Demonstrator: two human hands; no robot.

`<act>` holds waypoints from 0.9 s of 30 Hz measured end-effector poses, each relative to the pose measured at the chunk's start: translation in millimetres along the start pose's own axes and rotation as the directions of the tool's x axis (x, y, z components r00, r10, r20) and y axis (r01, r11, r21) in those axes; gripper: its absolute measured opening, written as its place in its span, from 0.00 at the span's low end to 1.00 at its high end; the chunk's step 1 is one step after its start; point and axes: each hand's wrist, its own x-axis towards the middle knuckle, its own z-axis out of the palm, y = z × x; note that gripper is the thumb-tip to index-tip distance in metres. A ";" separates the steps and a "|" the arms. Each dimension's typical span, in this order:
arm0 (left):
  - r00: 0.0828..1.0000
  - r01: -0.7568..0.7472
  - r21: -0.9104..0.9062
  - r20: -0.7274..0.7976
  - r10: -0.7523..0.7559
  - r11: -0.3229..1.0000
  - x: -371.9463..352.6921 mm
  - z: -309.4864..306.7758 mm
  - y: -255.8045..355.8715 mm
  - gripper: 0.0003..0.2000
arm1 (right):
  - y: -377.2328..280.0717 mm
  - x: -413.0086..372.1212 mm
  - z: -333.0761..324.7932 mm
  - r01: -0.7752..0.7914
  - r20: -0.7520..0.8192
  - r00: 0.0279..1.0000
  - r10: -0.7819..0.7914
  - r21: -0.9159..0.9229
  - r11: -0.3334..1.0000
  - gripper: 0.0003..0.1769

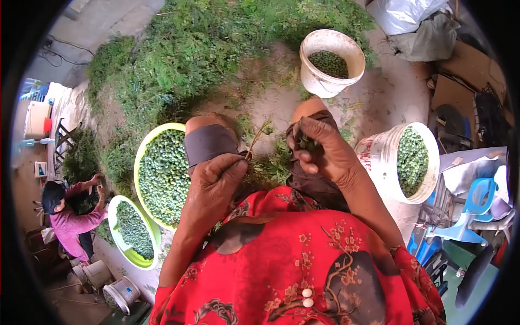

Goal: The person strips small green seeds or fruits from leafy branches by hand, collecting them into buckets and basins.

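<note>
A bare concrete yard is strewn with a heap of cut green branches [216, 43]. At its near edge stands a yellow-green basin [142, 157], filled with small round green berries.

Just right of the basin, the left hand [214, 184] is closed narrowly, thumb pressed against the fingertips. It pinches the lower end of a thin twig [257, 138]. The twig is brownish and nearly stripped, and it slants up and away from the basin with a bit of green at its tip.

Further right of the basin, beyond the twig, the right hand [327, 154] is curled half shut. Its fingers are bent around a small cluster of green berries [306, 144] at the fingertips. The two hands are near each other but apart, above the knees and a red flowered garment [292, 271].

Well right of the basin, a white bucket [379, 160] holds more berries, and another bucket [319, 81] stands beyond it by the branches. Left of and below the basin is a smaller basin [116, 208], with a co-worker in pink [70, 219] crouched beside it.
</note>
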 end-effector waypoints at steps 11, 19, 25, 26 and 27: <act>0.993 -0.018 -0.104 0.113 0.030 0.994 1.4 11.4 -1.0 0.10 | 11.7 1.5 17.3 -0.040 0.107 0.993 0.057 -0.154 0.987 0.11; 0.982 0.179 -0.351 0.006 -0.189 0.919 2.2 0.0 5.4 0.08 | -6.6 15.3 -47.6 0.030 0.093 0.994 -0.062 0.317 0.948 0.10; 0.974 0.213 -0.559 0.056 -0.220 0.801 23.2 -6.3 2.3 0.07 | 31.9 5.4 -2.9 -0.198 0.161 0.972 0.173 0.157 0.967 0.12; 0.973 0.216 -0.556 0.056 -0.223 0.802 23.9 -7.3 1.9 0.07 | 38.4 6.1 -4.3 -0.266 0.158 0.957 0.244 0.136 0.954 0.13; 0.972 0.226 -0.578 0.087 -0.217 0.784 25.0 -8.0 0.7 0.07 | 43.0 6.6 -5.6 -0.275 0.165 0.952 0.259 0.083 0.958 0.16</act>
